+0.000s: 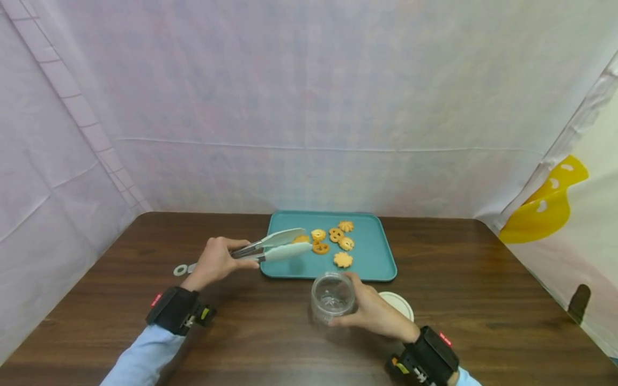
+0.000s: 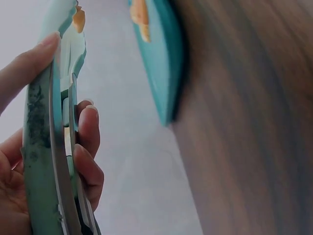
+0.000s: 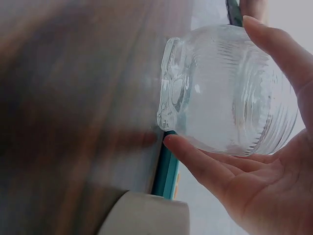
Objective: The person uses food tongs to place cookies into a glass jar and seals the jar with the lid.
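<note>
My left hand grips a pair of metal tongs with pale green tips, thumb on one arm and fingers round the other. The tips reach over the left part of the teal tray, spread slightly apart. Between them in the head view shows a cookie, and an edge of a cookie also appears there in the left wrist view. My right hand holds an uncovered clear glass jar by its side, in front of the tray; its ribbed wall fills the right wrist view.
Several flower-shaped cookies and pretzel-shaped cookies lie on the tray. A white round lid is on the brown wooden table, just beyond my right wrist. White cloth hangs behind the table.
</note>
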### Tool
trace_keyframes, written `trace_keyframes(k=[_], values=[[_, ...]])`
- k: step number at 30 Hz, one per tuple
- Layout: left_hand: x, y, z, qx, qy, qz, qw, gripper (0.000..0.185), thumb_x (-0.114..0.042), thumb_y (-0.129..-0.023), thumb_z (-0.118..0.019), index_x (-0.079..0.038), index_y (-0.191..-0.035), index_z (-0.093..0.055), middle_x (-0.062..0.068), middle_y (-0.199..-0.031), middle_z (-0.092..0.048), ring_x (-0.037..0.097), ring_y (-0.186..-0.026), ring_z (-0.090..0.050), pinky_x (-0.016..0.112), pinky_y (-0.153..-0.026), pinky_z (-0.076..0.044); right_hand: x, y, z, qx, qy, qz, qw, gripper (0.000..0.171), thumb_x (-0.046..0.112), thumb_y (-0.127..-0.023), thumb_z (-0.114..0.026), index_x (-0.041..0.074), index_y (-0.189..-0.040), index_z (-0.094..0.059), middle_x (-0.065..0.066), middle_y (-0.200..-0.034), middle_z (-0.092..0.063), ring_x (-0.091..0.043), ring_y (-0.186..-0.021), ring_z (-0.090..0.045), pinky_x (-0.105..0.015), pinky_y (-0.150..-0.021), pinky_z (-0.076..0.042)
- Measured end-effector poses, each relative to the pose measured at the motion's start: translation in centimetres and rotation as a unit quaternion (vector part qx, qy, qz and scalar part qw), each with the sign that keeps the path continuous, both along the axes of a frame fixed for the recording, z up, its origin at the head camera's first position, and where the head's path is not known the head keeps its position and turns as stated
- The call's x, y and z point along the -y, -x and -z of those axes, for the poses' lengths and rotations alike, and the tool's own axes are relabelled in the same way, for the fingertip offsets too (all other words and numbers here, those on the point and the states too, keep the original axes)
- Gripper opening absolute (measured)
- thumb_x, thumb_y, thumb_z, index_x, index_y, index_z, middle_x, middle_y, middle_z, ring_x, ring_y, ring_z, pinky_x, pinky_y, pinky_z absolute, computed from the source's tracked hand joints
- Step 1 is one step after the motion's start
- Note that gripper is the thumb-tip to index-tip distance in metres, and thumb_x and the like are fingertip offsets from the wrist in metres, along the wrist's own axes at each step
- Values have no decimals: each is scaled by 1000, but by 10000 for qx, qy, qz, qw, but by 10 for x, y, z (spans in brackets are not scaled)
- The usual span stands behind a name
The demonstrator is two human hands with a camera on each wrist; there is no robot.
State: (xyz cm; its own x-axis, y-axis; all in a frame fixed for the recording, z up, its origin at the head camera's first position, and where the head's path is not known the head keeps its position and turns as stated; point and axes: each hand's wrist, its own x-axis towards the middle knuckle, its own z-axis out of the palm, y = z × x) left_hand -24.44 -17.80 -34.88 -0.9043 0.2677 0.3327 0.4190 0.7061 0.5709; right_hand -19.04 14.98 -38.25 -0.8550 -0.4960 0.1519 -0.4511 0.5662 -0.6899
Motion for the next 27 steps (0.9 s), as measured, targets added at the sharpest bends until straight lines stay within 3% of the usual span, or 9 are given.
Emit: trace_keyframes(k=[9,14,21,27], values=[[-11,-12,-12,-253,-378,752,9961,49,-34,-69,-74,-4,-108,-65,13,-95,-66,13,-71,-59,27,-63,-45,1,1,0,201,204,-55,9996,83,44,-66,-74,9,-128,-33,-9,-111,-57,-22,-101,-55,-38,-84,-42],[-16,-16,-15,-323,-485,1202,9910,51,-35,-68,-74,-6,-108,-65,10,-94,-67,8,-67,-56,25,-59,-42,0,2,0,444,358,-59,9984,82,40,-66,-75,9,-129,-32,-10,-112,-57,-24,-102,-54,-41,-85,-41],[-22,-19,-12,-74,-423,1515,9875,53,-35,-65,-76,-5,-107,-65,5,-88,-68,5,-58,-48,21,-54,-40,0,1,-1,491,140,235,9984,94,43,-62,-78,5,-132,-29,-16,-118,-51,-29,-109,-49,-45,-89,-38],[-24,-19,-4,72,-323,1891,9814,51,-35,-67,-75,-4,-106,-66,7,-85,-67,4,-58,-48,21,-54,-41,-1,2,0,489,27,256,9985,91,43,-62,-77,3,-130,-31,-17,-122,-49,-31,-111,-47,-46,-90,-38]])
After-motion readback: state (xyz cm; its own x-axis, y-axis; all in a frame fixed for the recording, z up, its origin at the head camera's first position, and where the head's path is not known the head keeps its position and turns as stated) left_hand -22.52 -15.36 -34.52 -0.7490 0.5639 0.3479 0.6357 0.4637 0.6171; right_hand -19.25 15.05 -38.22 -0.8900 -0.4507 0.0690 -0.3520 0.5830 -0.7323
